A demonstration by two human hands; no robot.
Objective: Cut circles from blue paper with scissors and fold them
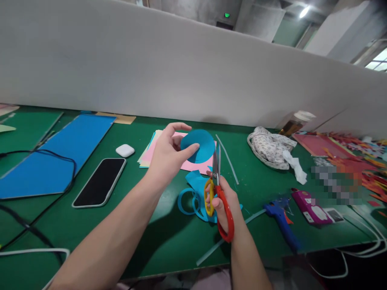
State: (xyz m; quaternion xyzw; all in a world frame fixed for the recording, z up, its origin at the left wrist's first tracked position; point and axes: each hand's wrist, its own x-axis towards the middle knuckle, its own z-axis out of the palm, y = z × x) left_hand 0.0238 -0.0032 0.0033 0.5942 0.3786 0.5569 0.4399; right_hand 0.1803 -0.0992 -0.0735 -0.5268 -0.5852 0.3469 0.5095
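- Left hand (166,150) pinches a round blue paper disc (202,147), thumb across its face and forefinger arched above the far edge.
- Right hand (232,198), at 5 o'clock from the disc, grips scissors (215,175) with one red and one yellow handle loop; their blades stand slightly parted, tips toward 12. Whether they touch the disc's edge, I cannot tell.
- The disc is near the middle of the view, in front of a stack of coloured paper (202,167) with a pink sheet on top.
- At 6 o'clock from the disc, loose blue paper pieces (199,182) lie on the green table (169,225), one a thin ring (179,201) toward 7.
- At 9 o'clock sits a small white case (125,151), with a dark-screened phone (100,183) between 8 and 9.
- Near 4 o'clock is a slim translucent stick (228,161); farther out, a blue glue gun (282,223).
- At 3 o'clock rests a patterned cloth bundle (267,147), with a white-capped bottle (294,124) just beyond, between 2 and 3.
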